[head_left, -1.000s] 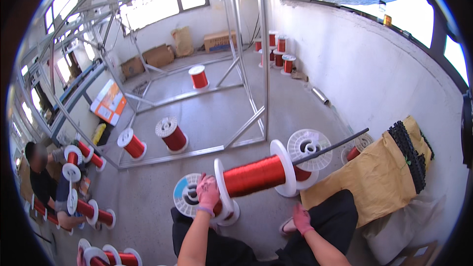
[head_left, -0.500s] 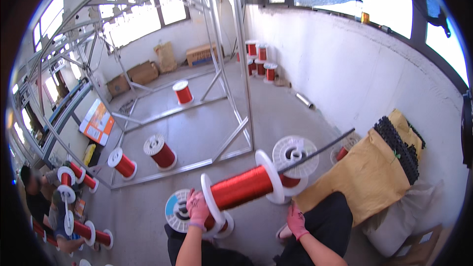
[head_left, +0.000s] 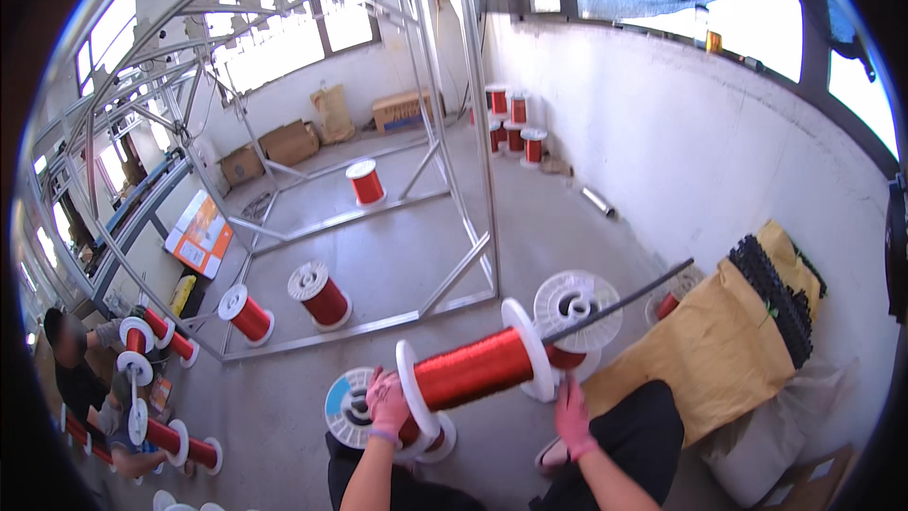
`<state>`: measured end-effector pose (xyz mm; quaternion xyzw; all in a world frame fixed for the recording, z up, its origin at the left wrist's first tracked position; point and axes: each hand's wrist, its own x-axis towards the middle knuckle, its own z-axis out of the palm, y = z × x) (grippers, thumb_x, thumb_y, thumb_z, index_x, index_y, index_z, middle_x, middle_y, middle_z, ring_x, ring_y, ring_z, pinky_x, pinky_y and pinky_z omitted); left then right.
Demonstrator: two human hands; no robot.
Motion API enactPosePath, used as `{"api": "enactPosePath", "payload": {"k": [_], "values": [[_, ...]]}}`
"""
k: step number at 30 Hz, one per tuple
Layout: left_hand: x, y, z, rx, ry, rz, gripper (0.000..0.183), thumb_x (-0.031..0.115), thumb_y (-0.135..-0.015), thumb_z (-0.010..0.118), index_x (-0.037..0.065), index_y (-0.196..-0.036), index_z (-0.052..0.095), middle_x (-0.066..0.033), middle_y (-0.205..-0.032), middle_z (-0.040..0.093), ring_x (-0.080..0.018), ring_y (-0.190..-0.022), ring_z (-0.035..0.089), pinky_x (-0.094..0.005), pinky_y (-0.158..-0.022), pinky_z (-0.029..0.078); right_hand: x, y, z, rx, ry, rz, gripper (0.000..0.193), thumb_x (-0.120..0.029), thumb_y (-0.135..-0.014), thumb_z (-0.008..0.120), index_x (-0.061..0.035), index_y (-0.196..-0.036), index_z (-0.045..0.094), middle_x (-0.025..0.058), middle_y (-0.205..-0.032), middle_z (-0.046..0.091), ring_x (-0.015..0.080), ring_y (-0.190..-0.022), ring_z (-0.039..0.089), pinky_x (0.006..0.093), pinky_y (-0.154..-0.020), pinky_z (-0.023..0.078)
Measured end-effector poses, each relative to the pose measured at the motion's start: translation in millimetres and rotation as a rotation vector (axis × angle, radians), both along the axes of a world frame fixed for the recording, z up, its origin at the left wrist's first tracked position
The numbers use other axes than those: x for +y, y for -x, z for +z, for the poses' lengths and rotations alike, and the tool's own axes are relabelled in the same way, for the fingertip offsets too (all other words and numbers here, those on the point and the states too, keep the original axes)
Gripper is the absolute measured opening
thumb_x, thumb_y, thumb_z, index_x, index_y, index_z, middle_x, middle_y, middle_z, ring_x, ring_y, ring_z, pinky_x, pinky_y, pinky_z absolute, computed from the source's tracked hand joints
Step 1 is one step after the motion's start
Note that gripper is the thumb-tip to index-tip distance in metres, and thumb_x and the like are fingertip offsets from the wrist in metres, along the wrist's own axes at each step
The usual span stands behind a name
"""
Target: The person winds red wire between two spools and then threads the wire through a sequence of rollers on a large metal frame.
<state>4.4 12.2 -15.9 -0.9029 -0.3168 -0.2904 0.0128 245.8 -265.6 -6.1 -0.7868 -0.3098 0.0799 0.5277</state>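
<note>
A large spool of red wire (head_left: 475,368) with white flanges lies nearly level before me on a dark rod (head_left: 624,301), which sticks out to the right. My left hand (head_left: 387,405), in a pink glove, is closed at the outer side of its left flange. Just under the right flange is my pink-gloved right hand (head_left: 573,421), its fingers drawn together; anything in them is too small to make out. Beneath the rod's right part stands a white-topped spool (head_left: 577,303). Another upright spool (head_left: 348,407), with a blue label, stands partly behind my left hand.
A metal frame (head_left: 369,325) rises ahead, with red spools (head_left: 320,296) standing inside it. Brown wrapping (head_left: 676,355) and black netting (head_left: 771,298) lie at the right. At far left, a co-worker (head_left: 76,360) sits beside more spools. Spools (head_left: 533,147) are stacked along the white wall.
The whole view has shifted slightly, so everything appears a little farther right and lower. Both hands keep nearly the same places at the big spool.
</note>
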Motion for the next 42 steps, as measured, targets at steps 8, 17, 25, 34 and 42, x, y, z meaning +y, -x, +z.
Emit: {"api": "enactPosePath", "payload": {"k": [8,17,25,34,42], "values": [[2,-3,-8,0.068,0.074,0.082,0.019,0.02,-0.08,0.057,0.008,-0.083,0.072,-0.0068,-0.092,0.07,-0.0231,-0.103,0.061,-0.0399,-0.109,0.036,56,-16,3,-0.346,-0.229,0.066,0.051,-0.017,-0.092,0.061,0.0021,-0.137,0.045,0.0257,-0.108,0.062,0.0409,-0.099,0.06,0.0425,-0.084,0.049],[-4,-6,5,-0.021,0.02,0.048,0.023,0.023,-0.084,0.055,0.008,-0.077,0.07,-0.0072,-0.088,0.07,-0.0224,-0.098,0.064,-0.0372,-0.108,0.038,61,-42,34,-0.222,-0.413,0.109,0.042,-0.019,-0.102,0.043,0.0029,-0.138,0.044,0.0233,-0.136,0.051,0.0358,-0.125,0.051,0.0379,-0.103,0.041],[-3,-10,8,0.009,0.035,0.063,0.024,0.023,-0.085,0.055,0.008,-0.073,0.069,-0.0067,-0.082,0.069,-0.0223,-0.095,0.064,-0.0369,-0.106,0.039,-12,23,-30,-0.243,0.857,0.355,0.044,-0.02,-0.099,0.046,-0.0009,-0.139,0.042,0.0253,-0.131,0.053,0.0413,-0.12,0.052,0.0438,-0.1,0.042],[-8,-7,9,0.002,-0.012,0.047,0.025,0.025,-0.086,0.054,0.008,-0.073,0.069,-0.0066,-0.081,0.069,-0.0223,-0.093,0.064,-0.0378,-0.105,0.04,80,-34,63,-0.367,-0.297,0.079,0.047,-0.016,-0.099,0.05,0.0093,-0.137,0.041,0.0296,-0.132,0.052,0.0411,-0.122,0.052,0.0396,-0.103,0.04],[-7,-10,11,-0.009,-0.053,0.113,0.027,0.025,-0.087,0.054,0.007,-0.072,0.069,-0.0075,-0.081,0.069,-0.0227,-0.091,0.064,-0.0361,-0.104,0.041,-11,5,-19,-0.046,0.207,-0.035,0.047,-0.016,-0.097,0.048,0.0042,-0.139,0.042,0.0272,-0.131,0.054,0.0402,-0.122,0.053,0.0431,-0.1,0.042]]}}
